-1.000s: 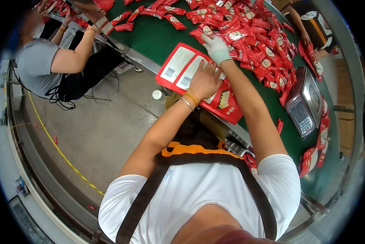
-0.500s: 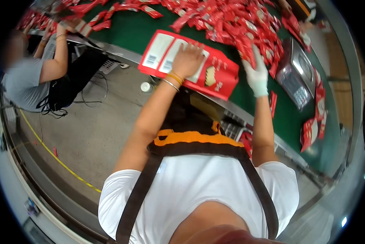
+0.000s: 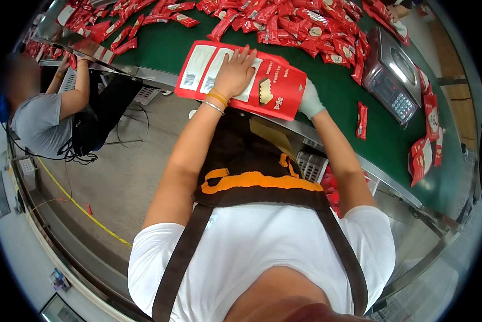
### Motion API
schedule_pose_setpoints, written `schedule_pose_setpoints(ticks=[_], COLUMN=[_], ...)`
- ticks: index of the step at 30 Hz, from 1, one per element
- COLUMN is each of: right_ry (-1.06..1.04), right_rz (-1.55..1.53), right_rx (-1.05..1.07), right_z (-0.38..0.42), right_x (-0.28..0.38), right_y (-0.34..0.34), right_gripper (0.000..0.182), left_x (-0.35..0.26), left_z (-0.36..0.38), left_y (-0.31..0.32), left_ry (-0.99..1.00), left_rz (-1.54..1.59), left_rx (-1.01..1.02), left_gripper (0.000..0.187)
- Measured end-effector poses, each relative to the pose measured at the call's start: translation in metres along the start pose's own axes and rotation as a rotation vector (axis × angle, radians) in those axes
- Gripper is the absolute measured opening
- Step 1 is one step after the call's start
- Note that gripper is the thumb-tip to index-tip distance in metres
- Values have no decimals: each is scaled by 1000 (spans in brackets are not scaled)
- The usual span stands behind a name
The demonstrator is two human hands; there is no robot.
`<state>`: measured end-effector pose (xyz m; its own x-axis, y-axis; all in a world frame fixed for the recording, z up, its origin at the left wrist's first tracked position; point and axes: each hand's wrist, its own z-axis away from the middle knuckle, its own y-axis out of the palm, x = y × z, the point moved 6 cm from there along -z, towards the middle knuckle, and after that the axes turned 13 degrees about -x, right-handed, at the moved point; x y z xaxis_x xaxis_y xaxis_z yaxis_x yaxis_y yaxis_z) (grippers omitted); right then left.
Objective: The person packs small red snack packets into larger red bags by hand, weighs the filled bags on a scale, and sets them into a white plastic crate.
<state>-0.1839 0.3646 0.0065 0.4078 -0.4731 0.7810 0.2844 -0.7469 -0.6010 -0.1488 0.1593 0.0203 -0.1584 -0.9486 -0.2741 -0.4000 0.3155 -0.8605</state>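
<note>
A large red pouch point(image 3: 281, 88) with white label panels lies at the near edge of the green table. My left hand point(image 3: 234, 75), wearing a yellow band and a metal bangle, rests flat on its panels with the fingers spread. At the pouch's right end is my right hand point(image 3: 311, 101), in a white glove. Its fingers are hidden by the pouch, so what they hold, if anything, does not show. Beyond the pouch spreads a heap of small red packets point(image 3: 300, 32). One single packet point(image 3: 362, 121) lies to the right of my gloved hand.
A metal scale point(image 3: 394, 80) with a keypad stands on the green table point(image 3: 337, 123) at the right. Several red pouches point(image 3: 421, 161) lie beyond it. A co-worker in a grey shirt point(image 3: 42, 121) sits at the left. Another person's hand point(image 3: 397, 12) shows at the top right.
My right hand has moved from the heap, where it held red packets, down and left to the pouch's end. The pouch and my left hand have shifted slightly left.
</note>
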Motion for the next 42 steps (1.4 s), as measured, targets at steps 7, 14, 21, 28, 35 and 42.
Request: schedule_pose_setpoints(ticks=[7,14,21,28,35,42], right_ry=[-35,160,-32,45,-114,-46], right_rz=[-317,-180,-250,290,931,153], right_rx=[80,241,193,479,-310,-525], right_z=[-50,-25,-18,-91,-200,-102], right_x=[-32,-12,-29,2,-34,23], right_y=[62,2,35,-88,-111,-137], right_gripper=[40,41,37,20,42,41], left_x=[-11,-14,-18,-17,-14,-12], left_z=[4,6,7,7,7,7], left_y=[-15,-15,-21,-23,-19,-18], left_ry=[19,31,61,27,7,-15], left_rz=[-26,-89,-76,-23,-1,5], left_rx=[-151,-140,-176,-164,-154,-140], left_gripper=[54,49,47,46,45,46])
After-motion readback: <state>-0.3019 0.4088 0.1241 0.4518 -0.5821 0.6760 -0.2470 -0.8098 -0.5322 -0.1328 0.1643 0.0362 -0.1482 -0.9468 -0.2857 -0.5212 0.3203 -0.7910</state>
